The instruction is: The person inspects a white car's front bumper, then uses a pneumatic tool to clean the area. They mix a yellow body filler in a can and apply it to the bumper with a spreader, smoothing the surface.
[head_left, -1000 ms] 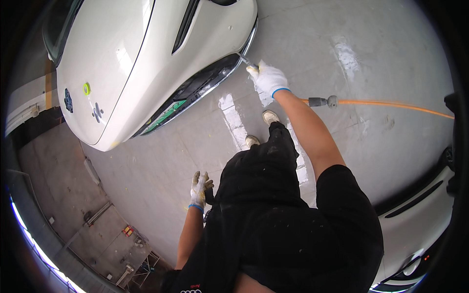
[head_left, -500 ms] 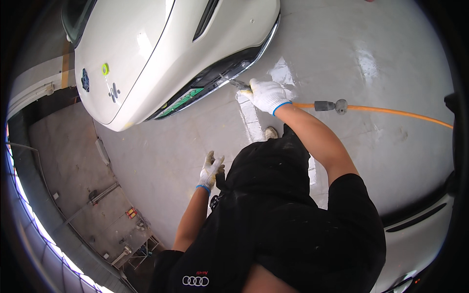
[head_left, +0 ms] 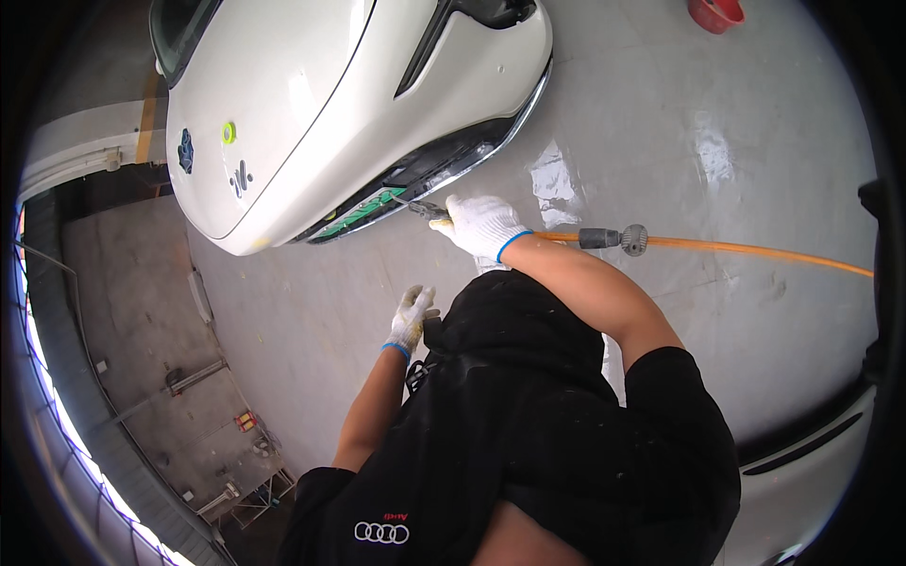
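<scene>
My right hand (head_left: 486,226), in a white knit glove with a blue cuff, is wrapped round a dark air blow gun (head_left: 427,210). Its thin nozzle points at the green licence plate (head_left: 363,209) on the front bumper of a white car (head_left: 311,141). An orange air hose (head_left: 727,247) runs from behind that hand to the right, through a grey coupling (head_left: 598,238). My left hand (head_left: 410,316), gloved the same way, hangs low beside my dark clothing. Its fingers are loosely apart and hold nothing.
A roll of bright green tape (head_left: 228,132) and a dark blue crumpled-looking item (head_left: 186,151) rest on the car's bonnet. A red basin (head_left: 715,13) stands on the grey floor at the far right. Another light-coloured car (head_left: 812,472) is at the lower right.
My right hand has moved left and slightly down with the blow gun, from the bumper's dark grille to the licence plate. The view has shifted, and more of the red basin shows.
</scene>
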Available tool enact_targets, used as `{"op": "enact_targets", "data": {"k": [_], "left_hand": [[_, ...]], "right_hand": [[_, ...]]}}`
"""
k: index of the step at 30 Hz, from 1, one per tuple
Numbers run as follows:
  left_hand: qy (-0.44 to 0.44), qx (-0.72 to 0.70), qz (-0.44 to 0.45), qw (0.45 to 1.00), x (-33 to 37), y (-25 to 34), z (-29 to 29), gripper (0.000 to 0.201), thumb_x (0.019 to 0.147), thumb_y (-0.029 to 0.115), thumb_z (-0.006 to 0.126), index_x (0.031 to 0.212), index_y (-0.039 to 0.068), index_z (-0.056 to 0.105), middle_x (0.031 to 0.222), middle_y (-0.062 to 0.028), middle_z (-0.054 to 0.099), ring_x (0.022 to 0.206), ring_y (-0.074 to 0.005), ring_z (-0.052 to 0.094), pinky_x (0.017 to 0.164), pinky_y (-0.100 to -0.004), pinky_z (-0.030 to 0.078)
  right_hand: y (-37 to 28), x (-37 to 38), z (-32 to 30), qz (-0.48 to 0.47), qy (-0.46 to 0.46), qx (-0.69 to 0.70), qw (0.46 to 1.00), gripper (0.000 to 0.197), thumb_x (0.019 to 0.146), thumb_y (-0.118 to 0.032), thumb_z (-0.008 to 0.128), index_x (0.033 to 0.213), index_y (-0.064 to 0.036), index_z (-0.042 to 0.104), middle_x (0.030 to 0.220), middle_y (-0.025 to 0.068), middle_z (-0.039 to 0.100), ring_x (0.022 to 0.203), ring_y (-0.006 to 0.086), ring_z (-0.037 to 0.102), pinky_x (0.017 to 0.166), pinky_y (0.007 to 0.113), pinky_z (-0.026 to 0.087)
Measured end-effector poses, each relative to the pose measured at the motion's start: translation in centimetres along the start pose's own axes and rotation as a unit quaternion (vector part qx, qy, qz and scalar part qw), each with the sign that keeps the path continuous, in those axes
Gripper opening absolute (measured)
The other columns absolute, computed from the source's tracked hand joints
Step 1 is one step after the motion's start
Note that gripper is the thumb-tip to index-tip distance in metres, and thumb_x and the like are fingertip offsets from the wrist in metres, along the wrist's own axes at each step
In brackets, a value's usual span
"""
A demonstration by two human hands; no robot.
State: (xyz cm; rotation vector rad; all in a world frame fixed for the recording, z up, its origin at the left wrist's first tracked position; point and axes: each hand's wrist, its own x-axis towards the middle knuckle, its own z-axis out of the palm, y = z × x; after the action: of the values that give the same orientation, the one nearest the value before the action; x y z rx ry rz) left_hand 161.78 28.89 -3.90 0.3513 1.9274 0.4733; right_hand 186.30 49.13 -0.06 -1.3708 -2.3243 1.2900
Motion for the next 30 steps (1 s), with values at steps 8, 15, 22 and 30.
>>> {"op": "enact_targets", "data": {"k": [8,15,22,30], "left_hand": [[-0.056,0.062,0.019,0.996,3.6,4.9,3.3,0.088,0.09,0.056,0.074,0.153,0.004,0.042,0.134,-0.0287,0.06,0.112,-0.0372,0.068,0.09,-0.0457,0.058],[-0.129,0.067,0.025,0.989,10.2,12.8,10.1,0.083,0.091,0.051,0.075,0.149,-0.001,0.046,0.129,-0.0286,0.062,0.109,-0.0346,0.067,0.091,-0.0429,0.057],[-0.226,0.116,0.157,0.954,14.2,25.2,18.4,0.053,0.093,0.05,0.075,0.117,0.005,0.063,0.09,-0.0035,0.063,0.074,-0.0115,0.059,0.063,-0.0269,0.048],[-0.38,0.177,0.228,0.879,9.1,39.8,31.6,0.038,0.102,0.042,0.063,0.088,0.008,0.072,0.081,0.0019,0.07,0.056,-0.0037,0.047,0.05,-0.0209,0.038]], "right_hand": [[0.6,0.0,-5.6,0.069,0.019,0.044,0.996,0.064,0.102,-0.063,0.047,0.118,-0.0041,0.065,0.097,0.0236,0.074,0.096,0.0421,0.072,0.086,0.054,0.054],[6.3,1.5,-9.4,0.162,0.095,0.069,0.98,0.064,0.102,-0.063,0.046,0.111,-0.0029,0.066,0.099,0.024,0.073,0.098,0.0427,0.07,0.085,0.053,0.053],[12.6,2.1,-14.8,0.237,0.101,0.044,0.965,0.057,0.103,-0.06,0.048,0.112,-0.0053,0.064,0.101,0.0248,0.072,0.098,0.0442,0.069,0.086,0.054,0.052],[19.4,0.2,-25.3,0.262,0.199,0.0,0.944,0.057,0.1,-0.059,0.055,0.11,-0.0037,0.064,0.095,0.022,0.074,0.09,0.0437,0.071,0.081,0.054,0.055]]}}
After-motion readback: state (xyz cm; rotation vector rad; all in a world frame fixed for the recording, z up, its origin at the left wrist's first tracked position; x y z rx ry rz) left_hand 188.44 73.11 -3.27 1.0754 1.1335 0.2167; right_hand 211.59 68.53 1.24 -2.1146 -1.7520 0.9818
